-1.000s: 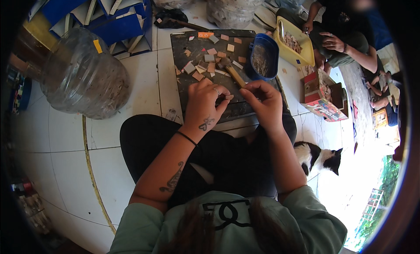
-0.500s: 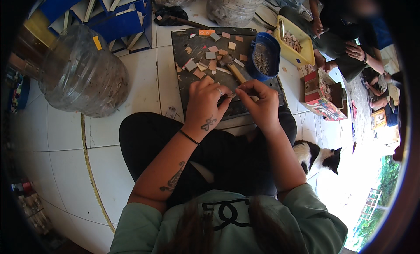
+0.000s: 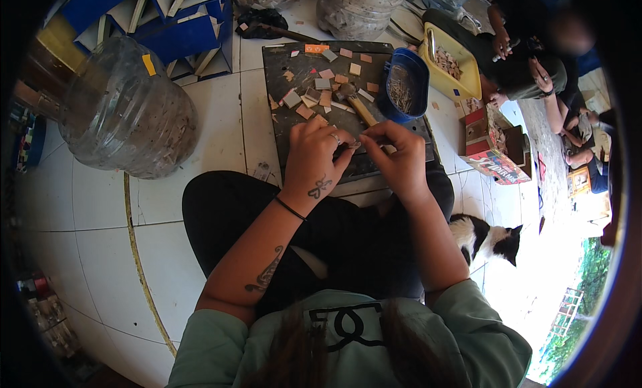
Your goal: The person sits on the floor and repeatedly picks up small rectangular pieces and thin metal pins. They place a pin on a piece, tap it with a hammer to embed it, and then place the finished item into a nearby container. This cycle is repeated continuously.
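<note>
My left hand (image 3: pixel 315 151) and my right hand (image 3: pixel 403 157) meet over the near part of a dark board (image 3: pixel 284 67). The left fingers pinch something small and thin whose kind does not show. Thumb and forefinger of the right hand are closed right beside it; what they hold, if anything, is too small to name. Just beyond my fingers a hammer (image 3: pixel 361 107) lies with its wooden handle toward me. Several small square tiles (image 3: pixel 322 84), pinkish, tan and grey, are scattered over the board. At its right edge is a blue tub (image 3: pixel 406 57) of thin metal nails.
A yellow bin (image 3: pixel 461 90) of small pieces and an open red box (image 3: pixel 483 131) stand to the right. Large clear plastic jars (image 3: pixel 127 114) are left and beyond. A black-and-white cat (image 3: pixel 491 241) lies by my right knee. Another person (image 3: pixel 535 60) sits at far right.
My hands stay almost in the same place, fingertips together over the board. The other person at far right has shifted their hands and leaned a little to the right.
</note>
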A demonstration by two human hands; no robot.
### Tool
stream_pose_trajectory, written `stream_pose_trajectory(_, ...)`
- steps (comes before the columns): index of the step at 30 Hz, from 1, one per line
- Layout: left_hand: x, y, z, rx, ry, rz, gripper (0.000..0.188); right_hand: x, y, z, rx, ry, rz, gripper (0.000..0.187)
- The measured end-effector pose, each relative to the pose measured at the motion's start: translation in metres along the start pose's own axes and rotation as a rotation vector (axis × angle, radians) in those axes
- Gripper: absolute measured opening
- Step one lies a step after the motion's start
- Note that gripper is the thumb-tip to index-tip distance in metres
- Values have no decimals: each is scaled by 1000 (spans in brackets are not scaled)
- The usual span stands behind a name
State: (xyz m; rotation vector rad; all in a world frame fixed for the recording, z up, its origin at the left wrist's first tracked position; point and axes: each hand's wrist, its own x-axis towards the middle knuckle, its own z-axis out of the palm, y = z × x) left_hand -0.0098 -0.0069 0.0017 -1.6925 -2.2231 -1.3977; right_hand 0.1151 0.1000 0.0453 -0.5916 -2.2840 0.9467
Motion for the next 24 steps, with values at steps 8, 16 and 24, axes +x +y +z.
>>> stream_pose_trajectory(8,4,-1,1,-43,34,25,8,1,-2,1,-107,-32,-68,8)
stream_pose_trajectory(16,6,1,1,-82,6,-5,10,3,0,3,-56,-10,-56,8)
stream_pose_trajectory(24,6,-1,3,-183,-43,-12,6,-7,1,-18,-397,3,-82,21)
